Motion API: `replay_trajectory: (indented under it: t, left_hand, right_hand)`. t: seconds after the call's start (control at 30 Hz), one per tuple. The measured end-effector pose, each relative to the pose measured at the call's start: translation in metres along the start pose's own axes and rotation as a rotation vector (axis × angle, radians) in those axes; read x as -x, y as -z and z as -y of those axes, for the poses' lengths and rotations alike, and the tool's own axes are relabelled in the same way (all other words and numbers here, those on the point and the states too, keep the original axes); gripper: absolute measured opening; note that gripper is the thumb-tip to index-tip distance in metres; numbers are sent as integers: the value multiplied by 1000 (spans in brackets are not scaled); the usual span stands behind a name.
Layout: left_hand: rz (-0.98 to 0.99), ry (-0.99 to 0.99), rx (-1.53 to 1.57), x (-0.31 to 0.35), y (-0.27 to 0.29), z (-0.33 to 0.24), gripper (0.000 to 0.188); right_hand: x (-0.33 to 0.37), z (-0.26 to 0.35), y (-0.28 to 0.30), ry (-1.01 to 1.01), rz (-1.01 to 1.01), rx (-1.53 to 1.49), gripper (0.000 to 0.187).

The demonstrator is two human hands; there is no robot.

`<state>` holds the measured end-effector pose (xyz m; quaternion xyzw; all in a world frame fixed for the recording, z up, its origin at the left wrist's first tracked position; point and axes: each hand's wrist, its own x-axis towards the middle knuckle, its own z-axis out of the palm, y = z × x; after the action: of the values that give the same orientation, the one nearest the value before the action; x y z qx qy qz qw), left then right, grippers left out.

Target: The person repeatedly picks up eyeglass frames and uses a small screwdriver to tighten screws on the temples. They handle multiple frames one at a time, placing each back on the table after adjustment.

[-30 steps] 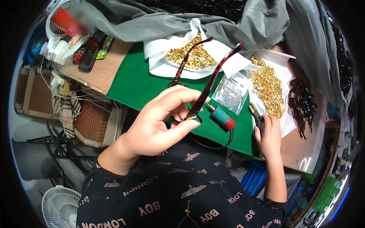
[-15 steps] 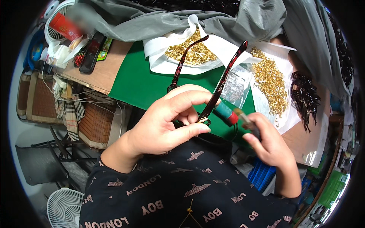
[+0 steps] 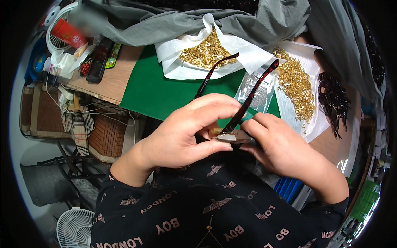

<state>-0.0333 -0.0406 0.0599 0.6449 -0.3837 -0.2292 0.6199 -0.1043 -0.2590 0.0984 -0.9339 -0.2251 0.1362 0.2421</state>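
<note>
My left hand (image 3: 186, 134) is closed on a pair of dark red-and-black glasses frames (image 3: 248, 99), its thumb and fingers near the hinge end of one temple arm. Both temple arms point up and away toward the back right. My right hand (image 3: 275, 142) grips a plier-like tool (image 3: 240, 138) with pale, blunt jaws. Those jaws lie at the base of the nearer temple, one on each side of it, close to my left thumb. Most of the frame front is hidden behind my left hand. A sliver of a green-handled object (image 3: 249, 116) shows behind my right fingers.
A green mat (image 3: 147, 82) covers the table's middle. Small gold-coloured metal parts (image 3: 206, 51) lie heaped on white sheets, with another gold pile (image 3: 295, 82) at right. Beside it are a clear bag (image 3: 258, 89) of tiny pieces and dark temple arms (image 3: 333, 99). A phone (image 3: 99, 60) sits at far left.
My right hand has moved left and brought the plier-like tool onto the base of the temple. The glasses have tilted, their temple tips shifting right and slightly down.
</note>
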Motion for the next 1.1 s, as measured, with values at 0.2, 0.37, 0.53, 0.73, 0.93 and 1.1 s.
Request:
replay_trajectory:
  t: [0.2,0.37,0.53,0.73,0.93,1.1]
  left_hand:
    - [72,43,-68,1,-1,0,54]
    - [67,24,-29,2,-2,5,58]
    - [34,8,8,2,-1,9,57]
    - [48,26,-13,2,-2,-2,55]
    - [11,64,-34,5,-10,-3,56]
    - [64,13,-140,4,-7,-10,58]
  right_hand:
    - [2,-6,-10,-64,2,21,29]
    - [3,-11,-6,-21,4,-140,30]
    - [2,-7,-4,20,-39,-224,32]
    - [3,-6,-20,-3,-92,-121,27]
    - [6,-10,-26,-10,-100,-89,26]
    - [10,-12,-30,75,-120,-383,28]
